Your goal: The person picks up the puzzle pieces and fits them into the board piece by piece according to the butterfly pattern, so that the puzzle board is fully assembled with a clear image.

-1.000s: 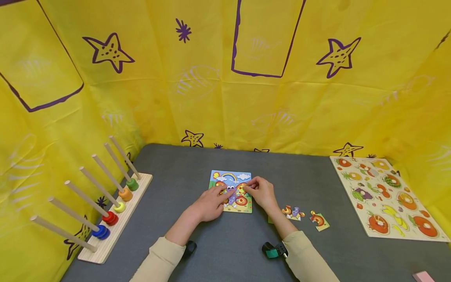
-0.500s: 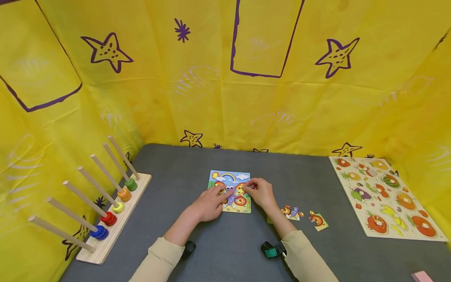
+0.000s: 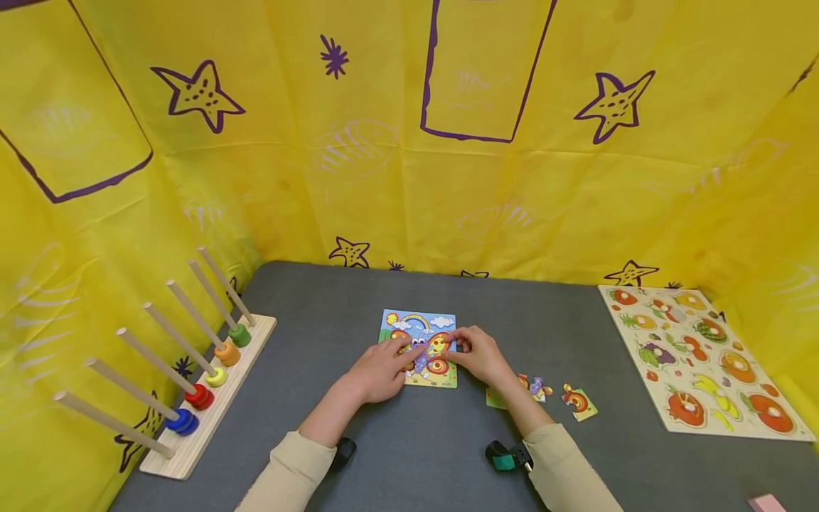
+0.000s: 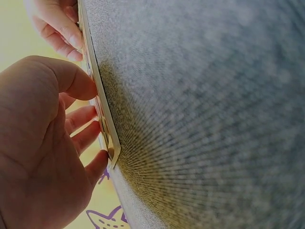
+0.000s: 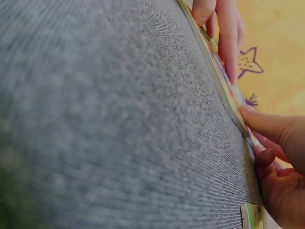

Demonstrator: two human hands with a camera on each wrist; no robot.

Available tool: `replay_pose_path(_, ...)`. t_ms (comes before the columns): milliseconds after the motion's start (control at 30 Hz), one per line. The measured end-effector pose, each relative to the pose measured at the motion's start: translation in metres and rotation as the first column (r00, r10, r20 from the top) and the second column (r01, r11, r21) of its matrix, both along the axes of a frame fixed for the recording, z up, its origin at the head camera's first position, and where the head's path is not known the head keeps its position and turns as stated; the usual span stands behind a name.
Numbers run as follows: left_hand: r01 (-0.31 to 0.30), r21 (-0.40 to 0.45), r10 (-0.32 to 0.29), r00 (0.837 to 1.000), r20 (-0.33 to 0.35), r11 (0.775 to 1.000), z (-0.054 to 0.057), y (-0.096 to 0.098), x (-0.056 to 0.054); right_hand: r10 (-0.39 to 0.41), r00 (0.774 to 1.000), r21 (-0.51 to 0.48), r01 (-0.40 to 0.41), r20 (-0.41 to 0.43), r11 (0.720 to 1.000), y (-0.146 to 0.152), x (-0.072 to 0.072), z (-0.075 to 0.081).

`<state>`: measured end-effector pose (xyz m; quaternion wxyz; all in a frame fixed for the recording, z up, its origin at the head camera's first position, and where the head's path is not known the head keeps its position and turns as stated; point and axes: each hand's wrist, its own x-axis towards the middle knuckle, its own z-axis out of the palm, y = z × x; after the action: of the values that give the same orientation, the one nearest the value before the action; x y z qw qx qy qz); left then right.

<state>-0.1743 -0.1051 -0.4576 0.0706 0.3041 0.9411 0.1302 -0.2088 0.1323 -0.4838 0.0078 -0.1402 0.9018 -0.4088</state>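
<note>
A square butterfly jigsaw puzzle (image 3: 427, 317) lies on the grey table, its picture showing a rainbow and sun. My left hand (image 3: 379, 371) rests on its left side with fingers stretched over the butterfly. In the left wrist view the left thumb (image 4: 78, 83) lies at the board's near edge. My right hand (image 3: 478, 352) touches the puzzle's right edge, thumb and index finger parted over the right wing. The right wrist view has the right thumb (image 5: 259, 119) on top near that edge, other fingers bent beside it. Both hands cover parts of the picture.
Loose puzzle pieces lie right of the board: an orange-and-green piece (image 3: 579, 402), a purple piece (image 3: 539, 388) and a green one (image 3: 495, 399) partly under the right forearm. A wooden peg rack (image 3: 256, 334) with coloured rings stands left, a fruit board (image 3: 678, 370) lies right.
My right hand has shifted slightly right and down, its thumb and index finger spreading apart at the wing where they were close together. The left hand has stayed in place.
</note>
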Motion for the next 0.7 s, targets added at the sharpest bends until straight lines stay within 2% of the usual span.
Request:
replay_pose_path(433,0.013,0.012,-0.013,1.000,-0.018,1.000,0.001,-0.001,-0.001,-0.026,0.999,0.012,0.026,0.036,1.000,-0.004,0.003,0.006)
replay_pose_path(700,0.015,0.070,-0.013,1.000,-0.021,0.997,0.001,0.000,-0.003,-0.037,0.999,-0.059,0.039,0.027,0.998,0.018,0.024,0.014)
